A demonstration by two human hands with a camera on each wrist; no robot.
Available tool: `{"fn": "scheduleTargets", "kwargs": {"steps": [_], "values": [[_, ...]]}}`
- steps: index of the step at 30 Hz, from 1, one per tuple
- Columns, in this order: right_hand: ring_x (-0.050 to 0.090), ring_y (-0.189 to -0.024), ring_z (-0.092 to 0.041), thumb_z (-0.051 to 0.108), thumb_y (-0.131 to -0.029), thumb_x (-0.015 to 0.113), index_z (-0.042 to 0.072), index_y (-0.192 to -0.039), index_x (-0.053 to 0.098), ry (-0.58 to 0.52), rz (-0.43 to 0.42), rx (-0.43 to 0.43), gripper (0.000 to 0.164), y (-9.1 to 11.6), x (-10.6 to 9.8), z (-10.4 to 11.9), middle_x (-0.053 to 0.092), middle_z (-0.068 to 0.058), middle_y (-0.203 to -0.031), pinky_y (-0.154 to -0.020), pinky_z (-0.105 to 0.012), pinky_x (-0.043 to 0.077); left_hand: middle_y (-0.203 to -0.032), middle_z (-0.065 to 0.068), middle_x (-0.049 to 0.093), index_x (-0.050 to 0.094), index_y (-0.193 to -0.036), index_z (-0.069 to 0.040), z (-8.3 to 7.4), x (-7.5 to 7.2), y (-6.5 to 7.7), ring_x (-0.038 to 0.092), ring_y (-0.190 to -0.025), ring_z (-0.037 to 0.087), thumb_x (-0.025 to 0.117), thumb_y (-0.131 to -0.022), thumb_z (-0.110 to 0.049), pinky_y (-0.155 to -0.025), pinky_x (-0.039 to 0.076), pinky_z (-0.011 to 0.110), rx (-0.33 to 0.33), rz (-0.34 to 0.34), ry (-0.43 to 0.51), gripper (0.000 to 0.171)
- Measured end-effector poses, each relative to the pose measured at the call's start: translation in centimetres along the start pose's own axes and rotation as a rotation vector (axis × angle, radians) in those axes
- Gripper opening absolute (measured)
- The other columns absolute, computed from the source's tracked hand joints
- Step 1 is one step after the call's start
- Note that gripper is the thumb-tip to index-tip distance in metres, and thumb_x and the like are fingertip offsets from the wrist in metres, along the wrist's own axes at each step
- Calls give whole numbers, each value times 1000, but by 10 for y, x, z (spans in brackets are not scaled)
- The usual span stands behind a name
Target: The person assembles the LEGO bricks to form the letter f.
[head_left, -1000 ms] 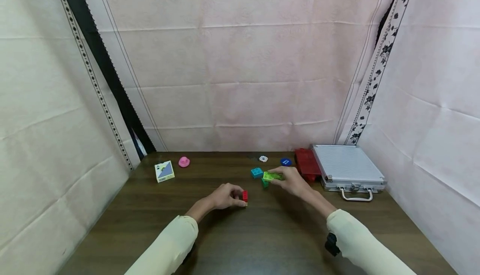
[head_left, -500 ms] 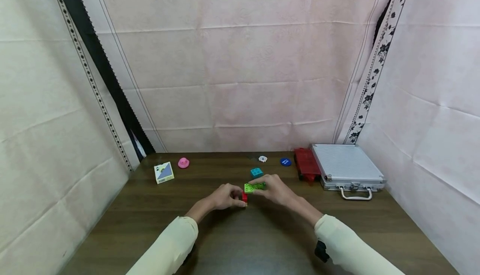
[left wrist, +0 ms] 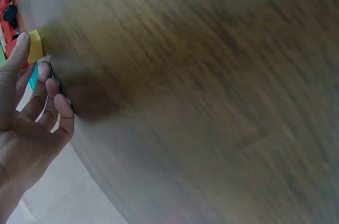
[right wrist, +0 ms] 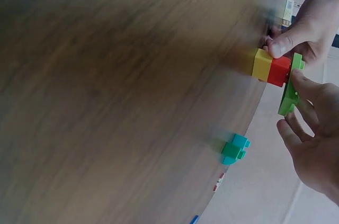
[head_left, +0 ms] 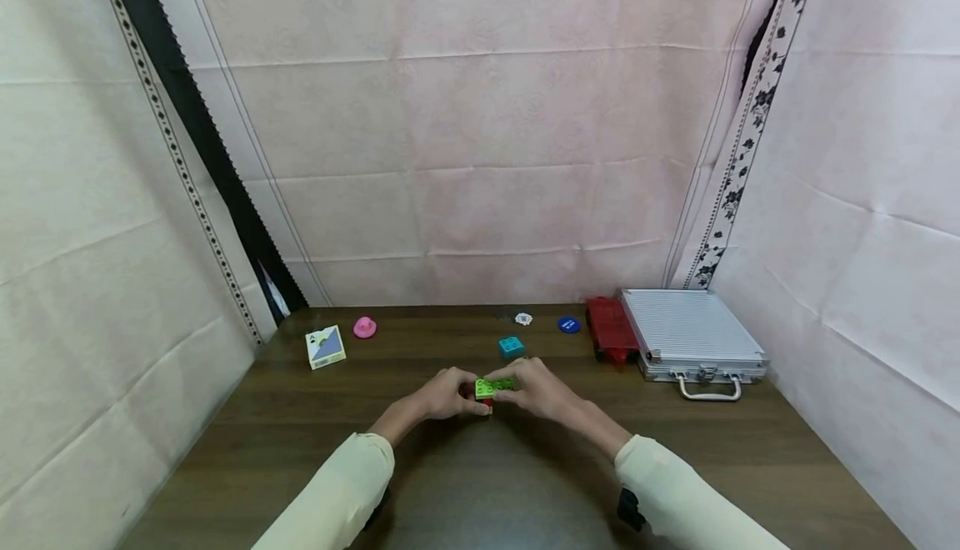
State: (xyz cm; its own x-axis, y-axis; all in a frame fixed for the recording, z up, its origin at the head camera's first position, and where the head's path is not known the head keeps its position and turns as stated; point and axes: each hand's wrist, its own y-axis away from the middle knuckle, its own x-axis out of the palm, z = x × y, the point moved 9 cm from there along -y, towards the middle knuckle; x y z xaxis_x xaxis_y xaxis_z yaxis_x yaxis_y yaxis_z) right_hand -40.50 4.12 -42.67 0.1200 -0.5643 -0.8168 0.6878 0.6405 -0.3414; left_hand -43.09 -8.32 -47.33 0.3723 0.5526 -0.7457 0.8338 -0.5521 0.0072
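Note:
My left hand [head_left: 444, 394] grips a small stack at the middle of the table, a red brick [right wrist: 279, 71] joined on a yellow brick [right wrist: 261, 65]. My right hand [head_left: 536, 390] pinches a flat lime green brick [right wrist: 290, 89] by its sides. The lime brick lies across the top of the red one, one end over it and the other reaching right. In the left wrist view, the thumb presses against the red and yellow bricks. A teal brick [head_left: 512, 347] stands behind the hands, with a darker green brick [right wrist: 231, 150] beside it in the right wrist view.
At the back right are a silver case [head_left: 693, 333], a red wheeled toy [head_left: 612, 329], a blue disc [head_left: 568, 324] and a white disc [head_left: 523, 318]. A small patterned box [head_left: 326, 347] and a pink toy [head_left: 365, 327] stand at the back left.
My right hand has carried the lime brick leftward from beside the teal brick to the top of the red brick. The left hand stays in place, holding the stack.

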Motion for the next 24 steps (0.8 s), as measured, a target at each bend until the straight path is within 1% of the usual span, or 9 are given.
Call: {"fn": "scheduleTargets", "kwargs": {"steps": [5,7,9,12,15,17,19,24], "values": [[47,-52,0,9,-94,77,6,-125,75,0,25,1,31,-3,2,1,76,-10,-117,-60,-17,49,-78,0,64,73,-100,-10,-1,0,1,54,-65,11,81,-93,-24,-60,46,27,-3,3,3,17],[42,-47,1,10,-94,77,6,-125,75,3,37,6,31,-4,3,1,77,-10,-115,-55,-16,46,-78,0,63,73,-99,-11,-2,0,2,53,-65,10,81,-94,-25,-61,45,27,-1,4,-3,17],[40,-45,1,11,-95,77,6,-125,75,9,50,9,31,-5,4,2,77,-10,-114,-53,-15,44,-78,-1,64,73,-100,-11,-2,0,2,53,-65,10,80,-94,-24,-61,45,27,2,3,-7,17],[48,-48,1,12,-95,77,7,-123,76,15,69,7,29,-7,5,3,77,-9,-114,-52,-15,45,-80,0,64,73,-103,-10,-2,0,1,53,-66,10,80,-94,-24,-61,44,27,4,5,-9,18],[62,-63,2,13,-94,78,7,-120,78,35,78,-10,27,-10,5,5,76,-8,-115,-58,-14,50,-81,2,65,73,-106,-9,-2,0,1,52,-66,10,80,-94,-23,-61,44,27,10,7,-6,19],[67,-72,1,13,-93,79,7,-119,78,54,81,-22,27,-12,5,6,77,-7,-115,-62,-14,52,-82,4,65,74,-107,-9,-2,0,0,52,-66,11,80,-94,-22,-61,44,28,15,10,-4,20],[69,-77,0,13,-93,79,7,-119,78,72,83,-31,27,-14,6,7,77,-7,-114,-64,-14,52,-83,4,65,74,-107,-9,-2,0,0,53,-67,11,80,-94,-23,-60,44,28,19,15,-2,20],[70,-77,0,14,-94,78,8,-120,78,75,97,-16,27,-14,9,5,77,-6,-115,-64,-13,52,-85,0,66,74,-108,-10,-3,0,-1,55,-69,9,80,-94,-25,-61,46,26,29,29,-10,21]]}}
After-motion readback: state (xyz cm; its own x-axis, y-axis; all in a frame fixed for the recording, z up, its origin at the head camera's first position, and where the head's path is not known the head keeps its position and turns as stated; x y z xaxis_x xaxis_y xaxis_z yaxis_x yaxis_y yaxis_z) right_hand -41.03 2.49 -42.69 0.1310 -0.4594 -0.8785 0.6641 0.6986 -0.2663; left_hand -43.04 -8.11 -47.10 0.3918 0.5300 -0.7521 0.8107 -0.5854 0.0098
